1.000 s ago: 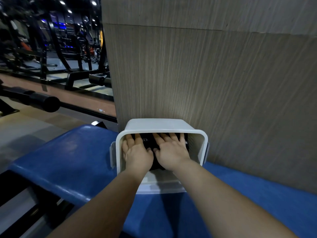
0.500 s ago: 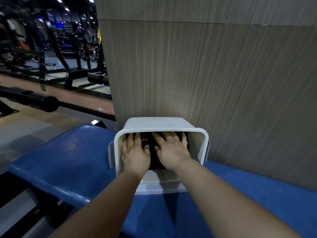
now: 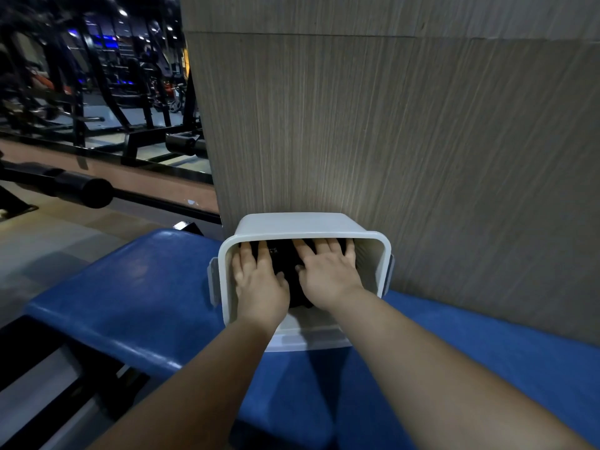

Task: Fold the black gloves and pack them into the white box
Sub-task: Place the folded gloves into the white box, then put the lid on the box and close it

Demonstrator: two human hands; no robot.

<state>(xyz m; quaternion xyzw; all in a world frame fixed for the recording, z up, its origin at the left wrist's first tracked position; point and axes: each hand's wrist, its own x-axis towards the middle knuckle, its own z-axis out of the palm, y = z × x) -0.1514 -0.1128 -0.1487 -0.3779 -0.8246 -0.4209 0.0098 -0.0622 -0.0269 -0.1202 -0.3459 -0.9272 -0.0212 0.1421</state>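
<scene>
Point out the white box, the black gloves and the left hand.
white box (image 3: 298, 224): head view, outer face of its far wall.
black gloves (image 3: 288, 256): head view, exposed dark fabric at the middle.
left hand (image 3: 259, 287): head view, back of the hand.

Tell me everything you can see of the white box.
The white box looks like smooth plastic, roughly rectangular with rounded corners, a thick rim and a small tab on each side. It has no lid on, and its opening faces the camera. It sits on the blue padded bench at the foot of the wood-grain wall. Black gloves lie inside, and the left hand and right hand reach in, pressing flat on them.
</scene>
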